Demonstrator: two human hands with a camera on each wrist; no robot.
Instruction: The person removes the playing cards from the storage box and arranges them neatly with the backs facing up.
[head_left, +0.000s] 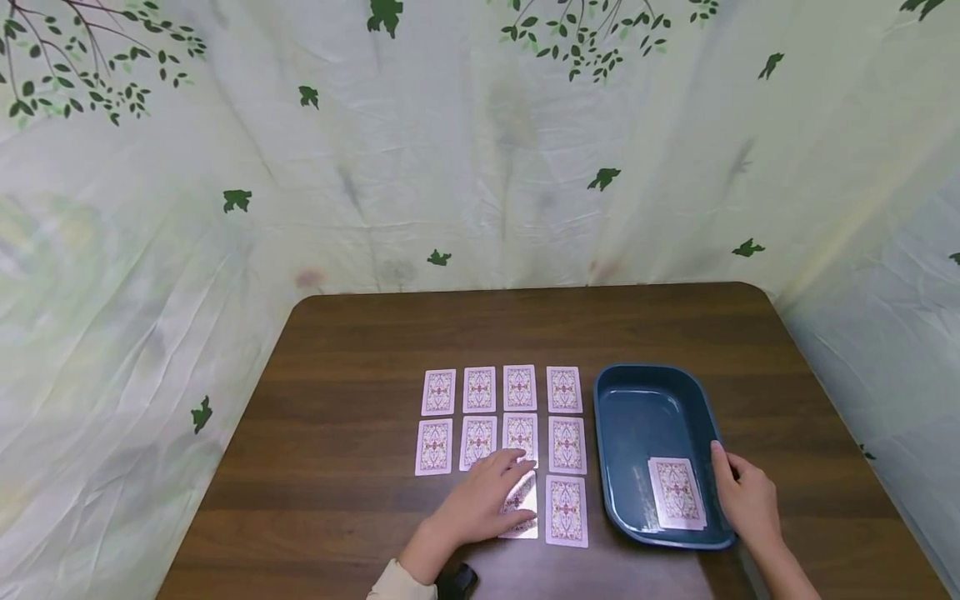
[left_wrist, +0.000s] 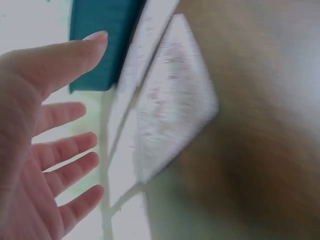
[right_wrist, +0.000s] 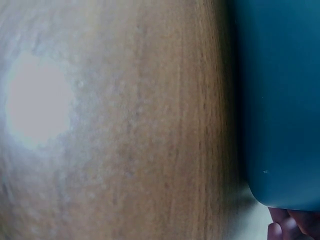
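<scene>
My left hand [head_left: 480,504] reaches over a face-down playing card [head_left: 522,493] in the front row, its fingers spread above it. The left wrist view shows that hand [left_wrist: 25,115] with relaxed fingers and nothing between them; nearby cards [left_wrist: 170,100] look blurred. On the right, my right hand [head_left: 750,504] grips the side rim of a dark blue tray [head_left: 652,417], thumb on the rim. Its fingers [right_wrist: 292,227] show beneath the tray's corner [right_wrist: 282,150] in the right wrist view. Inside the tray lie patterned cards [head_left: 677,493], stacked face down near the front.
Several more face-down cards, such as the back left one [head_left: 438,392] and the front right one [head_left: 566,511], form rows left of the tray. They lie on a brown wooden table [head_left: 337,400]. A leaf-patterned cloth [head_left: 465,167] hangs behind it.
</scene>
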